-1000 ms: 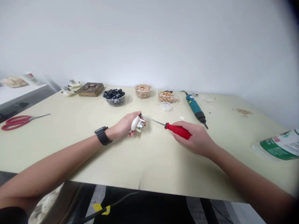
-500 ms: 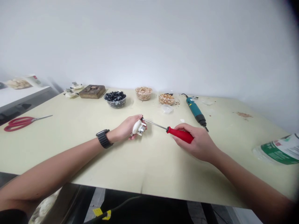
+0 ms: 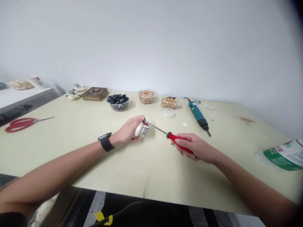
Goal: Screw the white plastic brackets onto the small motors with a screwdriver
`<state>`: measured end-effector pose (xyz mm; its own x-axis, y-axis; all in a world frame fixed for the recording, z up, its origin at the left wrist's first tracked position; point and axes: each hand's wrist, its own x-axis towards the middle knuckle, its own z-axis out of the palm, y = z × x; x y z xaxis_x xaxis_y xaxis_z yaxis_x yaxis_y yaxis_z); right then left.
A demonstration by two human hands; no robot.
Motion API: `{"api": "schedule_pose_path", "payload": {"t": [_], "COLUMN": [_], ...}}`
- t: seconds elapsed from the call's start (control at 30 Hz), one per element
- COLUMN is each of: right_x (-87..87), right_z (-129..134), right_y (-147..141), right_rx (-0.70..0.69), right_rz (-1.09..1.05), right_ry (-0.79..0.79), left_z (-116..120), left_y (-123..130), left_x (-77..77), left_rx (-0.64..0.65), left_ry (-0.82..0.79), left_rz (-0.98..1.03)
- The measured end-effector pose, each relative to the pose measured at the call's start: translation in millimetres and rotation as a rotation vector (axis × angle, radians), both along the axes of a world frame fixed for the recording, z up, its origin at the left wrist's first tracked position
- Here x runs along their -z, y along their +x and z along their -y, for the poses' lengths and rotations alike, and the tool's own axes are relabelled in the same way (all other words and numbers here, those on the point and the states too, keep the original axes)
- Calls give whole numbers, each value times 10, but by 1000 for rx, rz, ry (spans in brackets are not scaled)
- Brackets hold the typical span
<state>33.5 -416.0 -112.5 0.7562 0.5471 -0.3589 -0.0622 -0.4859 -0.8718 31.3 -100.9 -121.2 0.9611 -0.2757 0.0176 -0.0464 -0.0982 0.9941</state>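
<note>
My left hand, with a dark watch on its wrist, is closed around a small white plastic part that has a metal piece on its right side. A red-handled screwdriver is gripped in my right hand, fingers wrapped about the handle. Its metal shaft points up and left, and the tip meets a small dark spot by my left thumb. What that dark spot is, I cannot make out.
Behind my hands stand tubs of black pieces, pale small parts and brass-coloured parts. A teal power screwdriver lies at right, a plastic bottle beyond it. Red scissors and a wooden block are at left.
My right hand has turned about the screwdriver handle, the thumb now lying on top. The handle sits slightly lower and further left. My left hand stays nearly where it was.
</note>
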Motion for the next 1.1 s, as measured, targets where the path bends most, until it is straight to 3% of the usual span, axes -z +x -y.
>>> {"api": "schedule_pose_path", "payload": {"t": [0.23,0.5,0.73,0.87,1.1], "right_x": [-20,49,126,47,-123], "right_z": [1,4,16,-8,-6], "right_y": [-63,-85,-122,-155,-101], "right_rx": [-36,-72,-61,1,109], "right_rz": [464,836,1332,1195,421], "right_ry": [-178,-349,-581,-475,-60], "left_z": [27,46,39,45,31], "left_y": [-48,-42,-18,-1,21], "left_x": [-59,2,41,54,47], "left_rx": [-9,-26,-32,-38,-56], "left_ry": [30,11,-4,-27,-54], "left_rz": [-4,-34,-92,-119,-90]}}
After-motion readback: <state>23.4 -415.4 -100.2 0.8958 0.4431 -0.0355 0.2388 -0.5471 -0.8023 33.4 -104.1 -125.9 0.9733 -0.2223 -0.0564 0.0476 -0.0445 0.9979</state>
